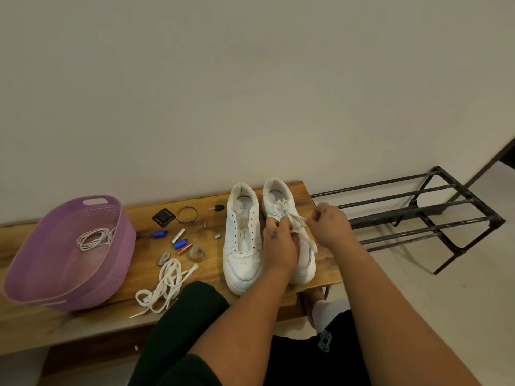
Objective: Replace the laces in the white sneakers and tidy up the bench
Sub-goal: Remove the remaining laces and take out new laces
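Pinched between the fingers of both hands, left hand [278, 243] and right hand [328, 225], is the lace [294, 218] of the right-hand sneaker [278, 196], which is set near the bench's [111, 324] right edge at frame centre. Just beside it the unlaced sneaker [241, 246] is placed. A loose lace [164, 288] is left by the front edge, small clutter [181, 240] behind it, a purple basket [92, 271] at left. Insole print cannot be read. A metal rack [418, 213] is seen at right.
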